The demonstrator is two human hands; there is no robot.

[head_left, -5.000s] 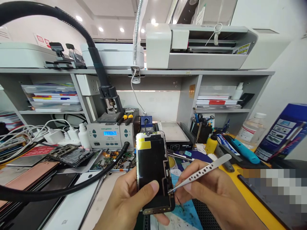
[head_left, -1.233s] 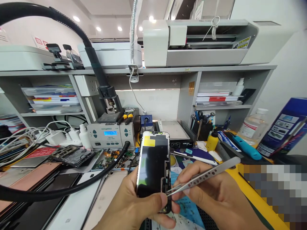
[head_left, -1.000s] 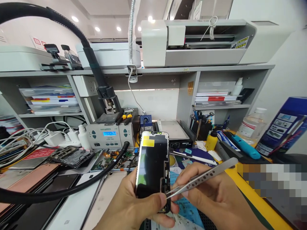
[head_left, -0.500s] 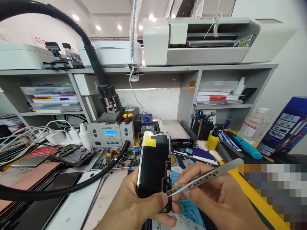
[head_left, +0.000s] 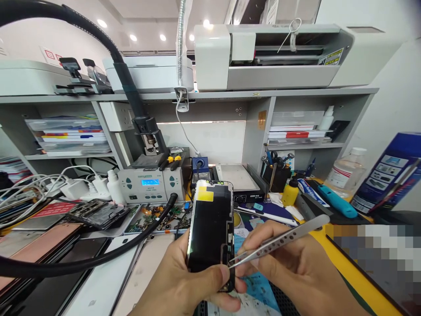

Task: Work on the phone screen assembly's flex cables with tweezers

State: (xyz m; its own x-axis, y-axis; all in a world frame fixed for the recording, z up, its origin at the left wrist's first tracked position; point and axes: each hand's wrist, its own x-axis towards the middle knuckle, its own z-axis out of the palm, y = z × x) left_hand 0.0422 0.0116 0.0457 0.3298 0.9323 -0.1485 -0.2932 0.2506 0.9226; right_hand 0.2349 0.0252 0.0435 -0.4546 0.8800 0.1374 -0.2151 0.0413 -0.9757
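Upright in my left hand (head_left: 200, 281) is a phone screen assembly (head_left: 212, 228), its back facing me, with a yellow patch near the top and a flex cable along the right side. My left thumb presses on its lower right part and the fingers wrap behind. My right hand (head_left: 279, 259) pinches metal tweezers (head_left: 279, 241) with a row of holes. The tweezers' tips touch or nearly touch the screen's lower right edge, beside my left thumb. Whether the tips grip anything is too small to tell.
A hot air station (head_left: 149, 182) with a black hose (head_left: 108, 270) stands behind on the left. Several phones and tablets (head_left: 101, 276) lie at left, near a tray of circuit boards (head_left: 154, 219). Right are a yellow bottle (head_left: 290, 193), a teal-handled tool (head_left: 337, 201) and a clear bottle (head_left: 345, 173).
The tweezers in my right hand have shifted slightly, their back end a little left and lower. My left hand still holds the phone screen in nearly the same place.
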